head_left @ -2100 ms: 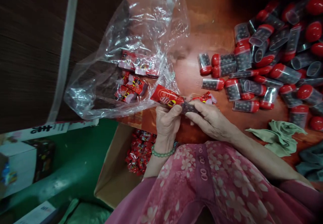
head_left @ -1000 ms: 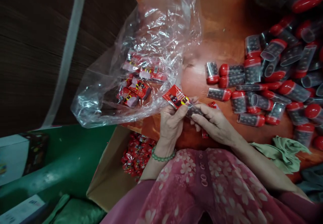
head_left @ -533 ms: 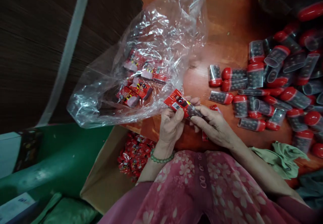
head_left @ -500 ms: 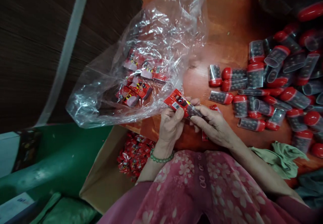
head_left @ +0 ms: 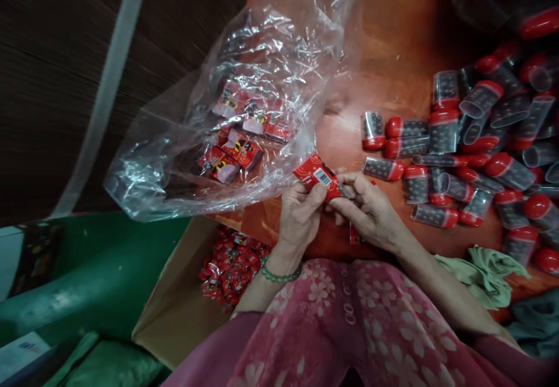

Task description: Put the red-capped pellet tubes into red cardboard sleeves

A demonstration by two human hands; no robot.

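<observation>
My left hand [head_left: 301, 209] is closed on a red printed packet [head_left: 317, 176], its thumb beside a white barcode. My right hand [head_left: 369, 209] pinches the other end, where a bit of clear plastic shows between the fingers; most of that end is hidden. Under and behind my right hand, parts of another red printed piece [head_left: 355, 235] lie on the table. Just beyond my left hand spreads a clear plastic bag [head_left: 279, 43], with several flat red printed packets [head_left: 242, 148] in it.
Many clear tubes of dark balls with red rounded caps [head_left: 416, 184] are heaped on the orange-brown table [head_left: 384, 61] at right. A cardboard box [head_left: 174, 305] at lower left holds a pile of red packets [head_left: 233, 265]. A light green cloth [head_left: 484, 276] lies near the table's front edge.
The packet has been turned in my hands: its barcode now faces up more fully, and the dark contents at its right end are covered. Both hands have shifted slightly.
</observation>
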